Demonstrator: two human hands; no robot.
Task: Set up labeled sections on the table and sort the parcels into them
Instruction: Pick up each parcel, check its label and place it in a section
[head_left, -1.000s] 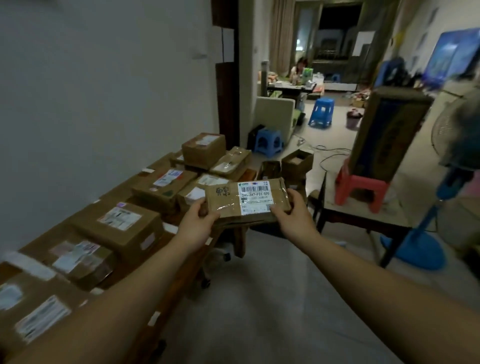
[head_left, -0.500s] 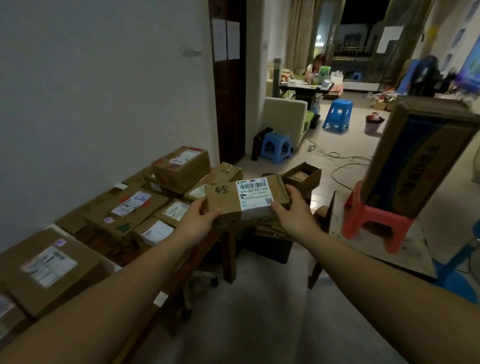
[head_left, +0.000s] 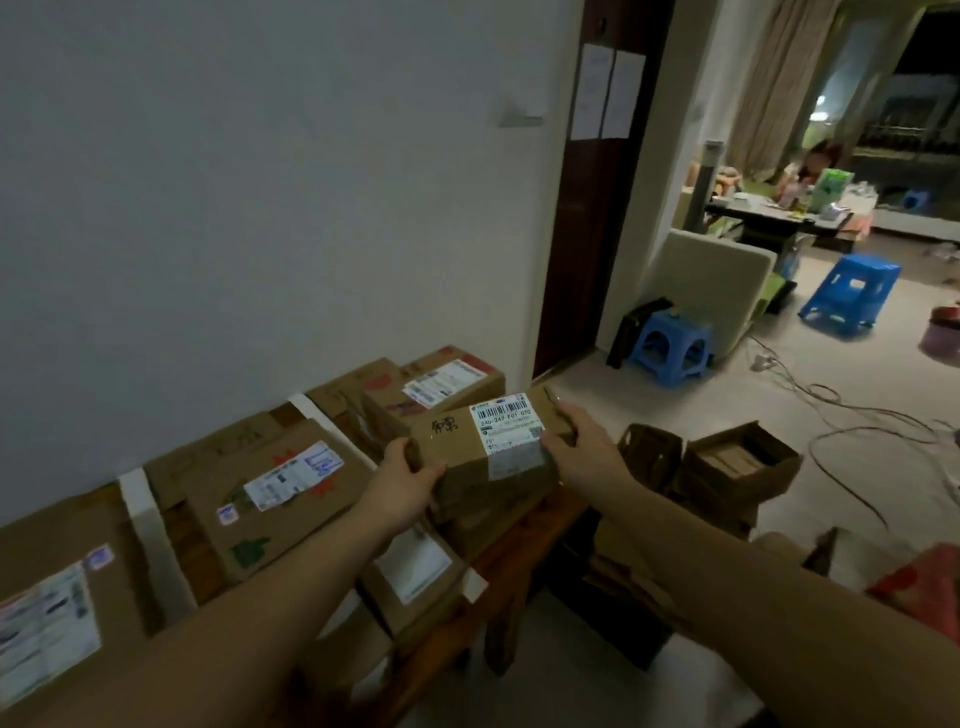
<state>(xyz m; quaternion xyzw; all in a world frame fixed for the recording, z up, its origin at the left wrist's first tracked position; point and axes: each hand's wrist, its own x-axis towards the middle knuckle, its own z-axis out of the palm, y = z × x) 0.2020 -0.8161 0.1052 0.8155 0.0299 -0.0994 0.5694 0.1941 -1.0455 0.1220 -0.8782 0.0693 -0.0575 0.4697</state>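
Head view: the room is dim and the picture soft, so the small print on the shipping labels cannot be read. The brown parcel (head_left: 483, 441) shows a bar code, a line of numbers and a black handwritten mark that I cannot make out. The large box at the lower left (head_left: 47, 613) is cut off by the frame edge. The two forearms cover much of the table (head_left: 519, 556) front and part of the boxes lying on it. White strips (head_left: 150, 525) run across the table between the boxes; their near ends are hidden.

The left hand (head_left: 402, 480) grips the parcel's left end, thumb on top, the fingers hidden underneath. The right hand (head_left: 582, 447) is curled round the right end. The parcel sits level between the two hands, label up, over the far end of the table and just above other boxes (head_left: 488, 506). Whether it touches them cannot be told. A labeled box (head_left: 441, 384) stands just behind it against the wall.
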